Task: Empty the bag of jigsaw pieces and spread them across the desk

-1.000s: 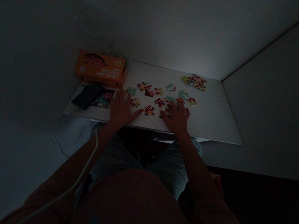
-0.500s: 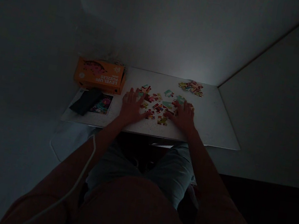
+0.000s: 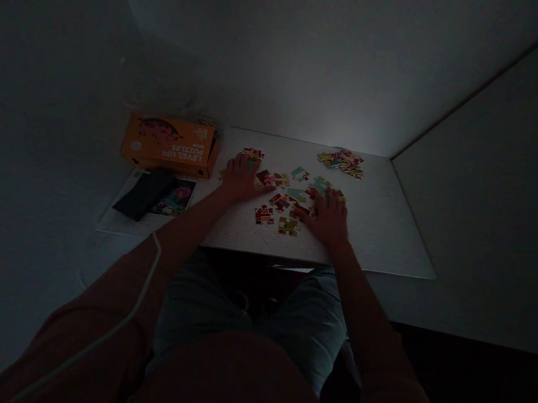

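Several loose jigsaw puzzle pieces (image 3: 280, 202) lie spread over the middle of the white table (image 3: 238, 234). My left hand (image 3: 242, 179) rests at the left side of the spread, fingers apart, covering part of some pieces. A red and green piece (image 3: 253, 153) shows just beyond its fingertips. On the right side, my right hand (image 3: 330, 216) lies with spread fingers over other pieces, its thumb near a dark red one. A yellow-green piece (image 3: 288, 226) and a red piece (image 3: 264, 214) sit between the hands, nearer the front edge.
An orange puzzle box (image 3: 169, 146) stands at the back left. In front of it a dark pouch-like object (image 3: 143, 195) partly covers a colourful picture card (image 3: 174, 197). A pile of puzzle pieces (image 3: 342, 161) lies at the back right. A white cable (image 3: 149, 278) runs along my left arm.
My left hand has moved forward, away from the table's front edge, uncovering the red piece near its thumb. My right hand has shifted only slightly. The camera view has tilted a little.
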### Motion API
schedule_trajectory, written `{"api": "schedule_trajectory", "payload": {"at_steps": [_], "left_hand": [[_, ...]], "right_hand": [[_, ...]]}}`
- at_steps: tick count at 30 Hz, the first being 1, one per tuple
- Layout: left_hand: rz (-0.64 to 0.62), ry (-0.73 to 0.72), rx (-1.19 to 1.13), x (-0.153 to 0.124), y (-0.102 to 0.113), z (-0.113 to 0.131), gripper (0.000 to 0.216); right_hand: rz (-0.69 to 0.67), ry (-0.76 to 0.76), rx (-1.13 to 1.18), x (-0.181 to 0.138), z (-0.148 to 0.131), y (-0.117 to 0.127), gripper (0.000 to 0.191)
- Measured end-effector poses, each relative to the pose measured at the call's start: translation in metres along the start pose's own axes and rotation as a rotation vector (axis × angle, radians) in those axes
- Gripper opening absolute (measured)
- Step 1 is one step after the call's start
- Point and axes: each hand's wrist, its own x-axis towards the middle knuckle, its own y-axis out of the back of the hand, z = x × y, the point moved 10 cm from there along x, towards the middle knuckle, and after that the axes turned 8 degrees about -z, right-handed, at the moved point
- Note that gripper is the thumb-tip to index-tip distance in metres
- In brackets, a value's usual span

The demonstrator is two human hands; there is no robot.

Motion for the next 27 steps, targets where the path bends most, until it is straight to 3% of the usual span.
{"api": "schedule_trajectory", "payload": {"at_steps": [5, 11, 17, 20, 23, 27], "left_hand": [[-0.053, 0.103, -0.019, 0.023, 0.002, -0.016, 0.107], [-0.029, 0.217, -0.020, 0.036, 0.006, -0.028, 0.116], [-0.093, 0.066, -0.042, 0.046, 0.001, -0.013, 0.094], [-0.055, 0.023, -0.029, 0.027, 0.007, -0.001, 0.088], [0.030, 0.008, -0.040, -0.013, 0.008, 0.011, 0.100], [0.011, -0.081, -0.084, -0.059, -0.012, 0.022, 0.109]], "right_hand": [[0.011, 0.004, 0.013, 0.000, 0.000, 0.002, 0.093], [0.013, -0.004, 0.020, 0.000, 0.000, 0.003, 0.089], [0.018, 0.002, 0.003, -0.001, -0.003, 0.005, 0.090], [-0.008, 0.015, 0.002, 0.000, -0.004, 0.004, 0.095], [-0.034, 0.010, -0.008, 0.001, -0.004, 0.002, 0.096], [-0.071, -0.001, -0.016, 0.001, -0.005, -0.001, 0.095]]}}
